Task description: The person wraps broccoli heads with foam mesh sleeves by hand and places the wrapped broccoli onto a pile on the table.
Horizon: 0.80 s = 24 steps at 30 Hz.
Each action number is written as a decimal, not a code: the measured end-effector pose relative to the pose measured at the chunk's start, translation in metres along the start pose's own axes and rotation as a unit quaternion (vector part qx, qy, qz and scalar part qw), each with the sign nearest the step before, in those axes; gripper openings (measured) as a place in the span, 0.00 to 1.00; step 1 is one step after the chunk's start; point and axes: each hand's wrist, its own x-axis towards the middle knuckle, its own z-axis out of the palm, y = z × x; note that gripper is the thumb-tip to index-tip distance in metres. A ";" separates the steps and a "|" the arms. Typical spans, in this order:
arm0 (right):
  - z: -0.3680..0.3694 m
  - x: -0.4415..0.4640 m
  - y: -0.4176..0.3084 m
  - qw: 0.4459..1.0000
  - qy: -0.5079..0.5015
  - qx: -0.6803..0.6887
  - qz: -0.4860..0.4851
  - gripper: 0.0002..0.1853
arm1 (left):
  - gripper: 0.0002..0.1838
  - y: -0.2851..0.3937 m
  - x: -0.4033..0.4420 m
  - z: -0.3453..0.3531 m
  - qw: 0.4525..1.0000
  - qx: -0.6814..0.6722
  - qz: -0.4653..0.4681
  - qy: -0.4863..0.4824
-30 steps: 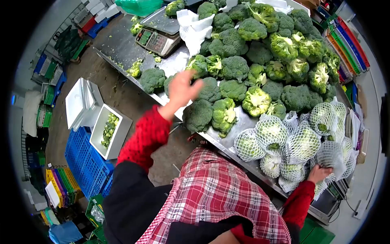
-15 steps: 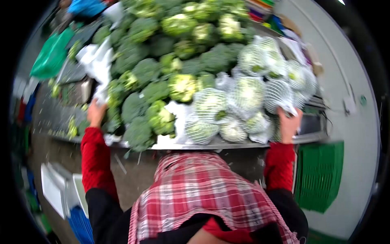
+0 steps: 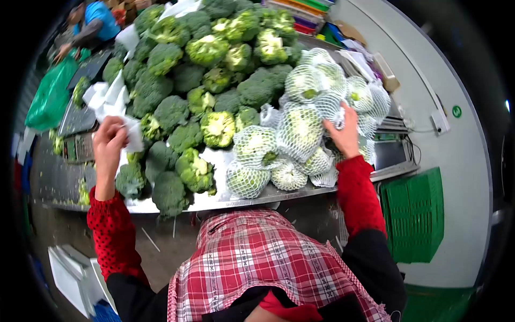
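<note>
White mesh sleeves and thin white foam (image 3: 111,99) lie at the left of the broccoli heap (image 3: 177,80). My left hand (image 3: 110,134) has its fingers closed on a white sheet (image 3: 133,134) beside them. At the right, my right hand (image 3: 344,129) rests against the net-wrapped heads (image 3: 300,129), thumb and fingers apart around a white mesh edge; its grip is partly hidden. A yellowish broccoli head (image 3: 218,129) sits in the middle, with darker heads around it on the metal table (image 3: 214,202).
At the far left a person in blue (image 3: 100,21) leans near a green bag (image 3: 52,94). A scale (image 3: 78,148) stands on the left. Green crates (image 3: 413,217) stand at the right, and white boxes (image 3: 72,279) are on the floor at lower left.
The view has swung toward the table. My left hand has come from above the broccoli to the white sheet and lifted it. My right hand has moved up and inward over the wrapped heads.
</note>
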 end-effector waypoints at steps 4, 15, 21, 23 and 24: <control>-0.070 0.029 -0.167 0.984 0.033 0.132 -0.119 0.32 | 0.06 0.074 -0.037 0.047 0.988 -0.055 -0.017 -0.146; 0.007 -0.033 -0.292 0.433 -0.502 0.715 0.222 0.09 | 0.09 0.030 -0.147 0.108 0.936 -0.286 -0.185 -0.087; 0.040 -0.053 -0.291 0.429 -0.635 0.623 0.154 0.07 | 0.04 -0.002 -0.192 0.100 0.983 -0.162 -0.014 0.087; 0.061 -0.063 -0.295 0.551 -0.524 0.649 -0.001 0.07 | 0.05 0.004 -0.209 0.110 0.955 -0.258 -0.084 0.118; 0.056 -0.052 -0.301 0.574 -0.538 0.617 0.018 0.09 | 0.05 -0.001 -0.216 0.115 0.928 -0.305 -0.148 0.156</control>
